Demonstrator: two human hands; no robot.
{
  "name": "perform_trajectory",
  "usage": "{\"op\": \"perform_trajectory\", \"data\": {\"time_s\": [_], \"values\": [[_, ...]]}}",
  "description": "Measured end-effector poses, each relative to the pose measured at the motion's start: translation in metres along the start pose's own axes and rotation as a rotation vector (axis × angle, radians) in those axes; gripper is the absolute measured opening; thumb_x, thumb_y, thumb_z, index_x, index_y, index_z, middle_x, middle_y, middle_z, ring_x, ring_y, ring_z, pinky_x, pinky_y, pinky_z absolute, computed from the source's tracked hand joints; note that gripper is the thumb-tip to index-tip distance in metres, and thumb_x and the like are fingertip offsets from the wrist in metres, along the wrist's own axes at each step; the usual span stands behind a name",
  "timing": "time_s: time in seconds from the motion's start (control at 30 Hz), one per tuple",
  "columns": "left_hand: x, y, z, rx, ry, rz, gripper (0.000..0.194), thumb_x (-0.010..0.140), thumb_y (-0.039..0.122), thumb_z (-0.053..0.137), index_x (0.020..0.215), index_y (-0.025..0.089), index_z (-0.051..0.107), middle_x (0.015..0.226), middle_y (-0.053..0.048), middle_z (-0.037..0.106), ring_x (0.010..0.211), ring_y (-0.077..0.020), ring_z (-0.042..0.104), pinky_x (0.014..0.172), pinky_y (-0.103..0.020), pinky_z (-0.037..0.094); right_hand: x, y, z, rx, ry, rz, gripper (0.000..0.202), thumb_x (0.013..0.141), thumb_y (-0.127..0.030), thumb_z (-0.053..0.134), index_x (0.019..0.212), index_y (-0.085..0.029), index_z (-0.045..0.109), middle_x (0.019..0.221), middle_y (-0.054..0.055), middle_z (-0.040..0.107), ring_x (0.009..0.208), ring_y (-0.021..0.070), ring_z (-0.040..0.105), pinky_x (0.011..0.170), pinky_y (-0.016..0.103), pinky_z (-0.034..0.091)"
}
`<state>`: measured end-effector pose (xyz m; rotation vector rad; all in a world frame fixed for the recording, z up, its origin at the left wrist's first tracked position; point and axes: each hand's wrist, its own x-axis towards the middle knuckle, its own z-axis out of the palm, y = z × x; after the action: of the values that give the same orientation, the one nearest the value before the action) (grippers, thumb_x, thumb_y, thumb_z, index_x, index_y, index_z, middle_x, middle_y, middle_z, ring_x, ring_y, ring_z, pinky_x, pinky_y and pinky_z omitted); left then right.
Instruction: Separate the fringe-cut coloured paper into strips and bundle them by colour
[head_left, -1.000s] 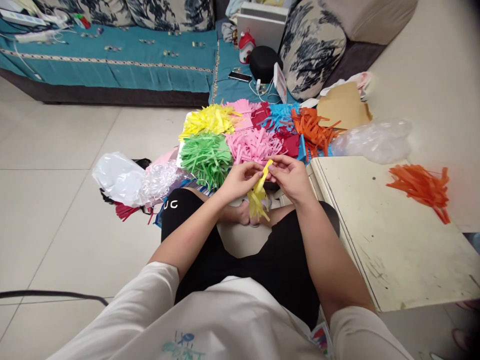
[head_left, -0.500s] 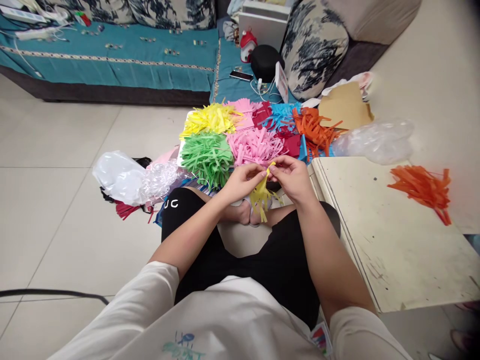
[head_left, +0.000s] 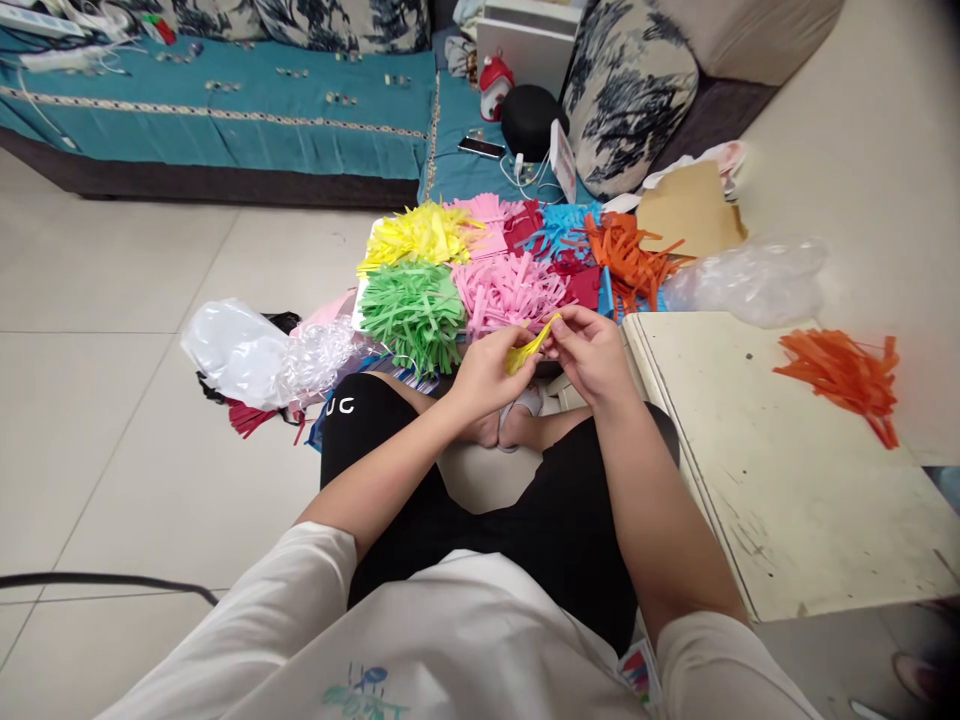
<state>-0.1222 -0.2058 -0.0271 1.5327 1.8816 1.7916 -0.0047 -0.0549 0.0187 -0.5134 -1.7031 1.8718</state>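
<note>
While the left hand (head_left: 487, 370) grips the yellow fringe (head_left: 531, 348), the right hand (head_left: 594, 358) pinches its upper end; an orange fringe (head_left: 836, 370) lies on the counter (head_left: 810, 500).

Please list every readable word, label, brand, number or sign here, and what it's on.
"UC", apparently, in white on the black shorts.
White shirt: coloured print, no words readable.
White card on the sofa: too small to read.
Yellow paper: no text visible.
</note>
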Motion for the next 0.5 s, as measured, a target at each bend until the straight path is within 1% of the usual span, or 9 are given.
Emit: {"op": "perform_trajectory", "data": {"time_s": [0.1, 0.23, 0.37, 0.5], "values": [[-0.0019, 0.0006, 0.0025, 0.039, -0.009, 0.006, 0.018, 0.108, 0.040, 0.078, 0.113, 0.023, 0.078, 0.113, -0.011, 0.088, 0.105, -0.0277, 0.083, 0.096, -0.038, 0.063, 0.0004, 0.0016, -0.0013, 0.019, 0.001, 0.008, 0.068, 0.064, -0.076, 0.115, 0.093, -0.026, 0.078, 0.082, 0.000, 0.071, 0.070, 0.0156, 0.066, 0.062, 0.030, 0.058], [-0.0035, -0.0008, 0.0038, 0.098, -0.003, 0.016, 0.017, 0.110, 0.037, 0.072, 0.116, 0.023, 0.080, 0.115, -0.011, 0.089, 0.106, -0.0289, 0.083, 0.101, -0.041, 0.063, 0.0000, 0.0023, -0.0016, 0.053, -0.012, 0.027, 0.066, 0.065, -0.072, 0.117, 0.092, -0.026, 0.077, 0.081, -0.001, 0.072, 0.071, 0.0148, 0.068, 0.066, 0.028, 0.061], [-0.0047, -0.0024, 0.0047, 0.116, 0.010, 0.023, 0.016, 0.109, 0.034, 0.071, 0.115, 0.023, 0.081, 0.114, -0.012, 0.089, 0.104, -0.0287, 0.083, 0.099, -0.040, 0.062, -0.0005, 0.0015, -0.0007, 0.033, -0.030, 0.016, 0.068, 0.068, -0.075, 0.114, 0.091, -0.026, 0.075, 0.078, -0.001, 0.069, 0.070, 0.0155, 0.068, 0.067, 0.030, 0.063], [-0.0054, -0.0023, 0.0062, 0.114, 0.014, 0.004, 0.016, 0.109, 0.034, 0.070, 0.114, 0.024, 0.081, 0.111, -0.011, 0.090, 0.100, -0.0278, 0.083, 0.096, -0.039, 0.062, -0.0007, 0.0008, 0.0009, 0.009, -0.009, 0.025, 0.071, 0.064, -0.079, 0.114, 0.090, -0.027, 0.074, 0.078, -0.001, 0.070, 0.070, 0.0171, 0.068, 0.064, 0.031, 0.061]]}}
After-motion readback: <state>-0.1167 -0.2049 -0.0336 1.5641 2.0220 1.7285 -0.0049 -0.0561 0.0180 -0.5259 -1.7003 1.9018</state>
